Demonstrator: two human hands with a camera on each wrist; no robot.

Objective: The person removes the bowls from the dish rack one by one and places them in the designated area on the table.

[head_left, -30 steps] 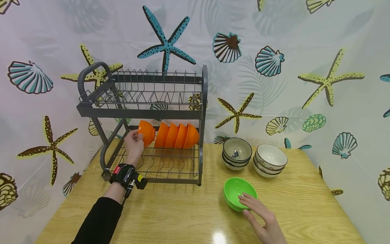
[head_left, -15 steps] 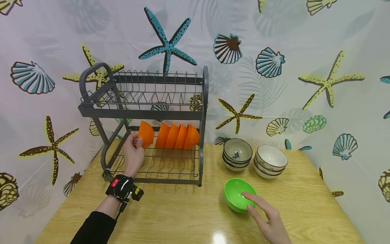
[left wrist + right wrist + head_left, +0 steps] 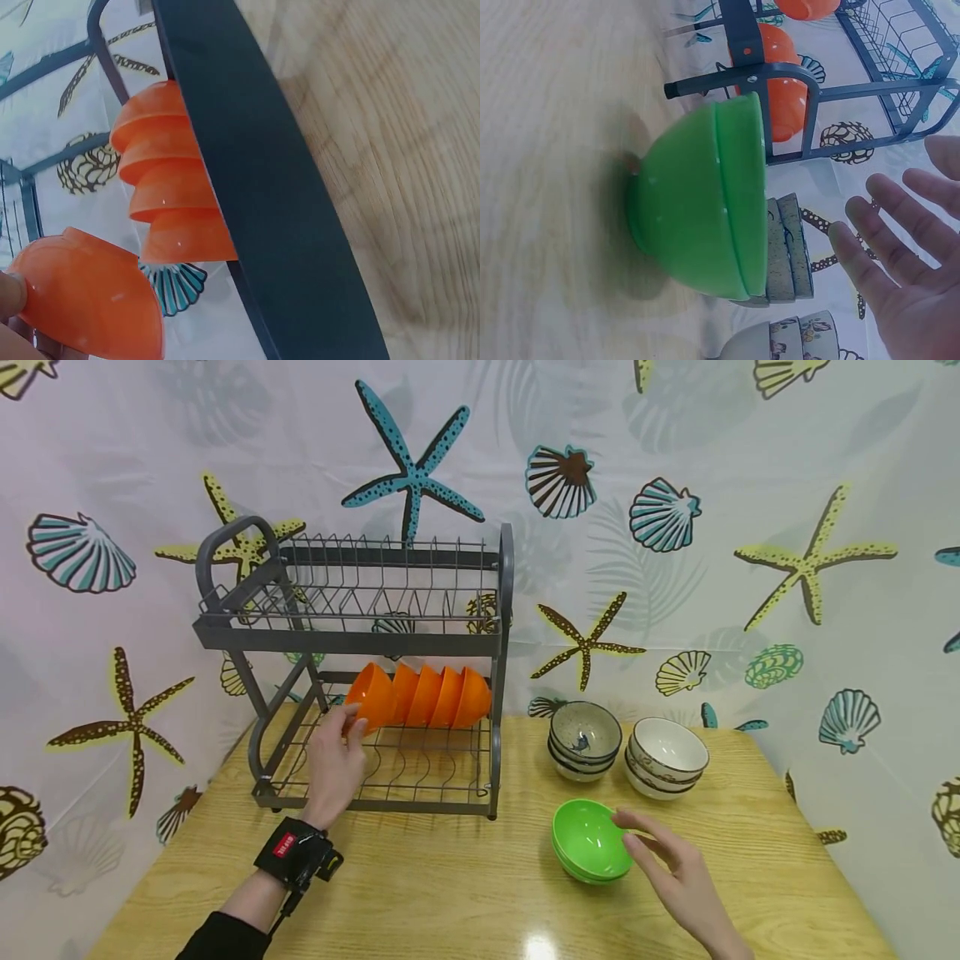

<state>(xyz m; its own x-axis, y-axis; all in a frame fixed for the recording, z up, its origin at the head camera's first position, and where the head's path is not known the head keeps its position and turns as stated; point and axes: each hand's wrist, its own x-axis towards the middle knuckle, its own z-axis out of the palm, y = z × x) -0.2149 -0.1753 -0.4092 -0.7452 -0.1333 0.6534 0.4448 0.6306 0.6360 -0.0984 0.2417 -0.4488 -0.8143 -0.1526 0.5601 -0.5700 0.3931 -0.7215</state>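
Note:
Fingers and thumb of my left hand (image 3: 335,764) pinch an orange bowl (image 3: 372,693), tipped on its side over the dish rack's lower tier. In the left wrist view the held bowl (image 3: 86,296) is apart from a row of several orange bowls (image 3: 176,176), which stand on edge, one nested in another. My right hand (image 3: 678,877) holds nothing and hovers just right of the green bowls (image 3: 592,842), fingers slightly bent. From the right wrist view, the green bowls (image 3: 697,199) are nested upright on the table, with that hand's fingers (image 3: 889,247) spread beyond their rim.
The dark grey two-tier dish rack (image 3: 348,642) stands at the back left, its upper wire tier above the left hand. Behind the green bowls are a stack of speckled grey bowls (image 3: 585,731) and a stack of white patterned bowls (image 3: 669,750). A patterned curtain (image 3: 697,427) hangs behind.
The left hand has drawn toward me, and the orange bowl it holds has shifted right and tilted, overlapping the row in the head view. The right hand has moved right, off the green bowls.

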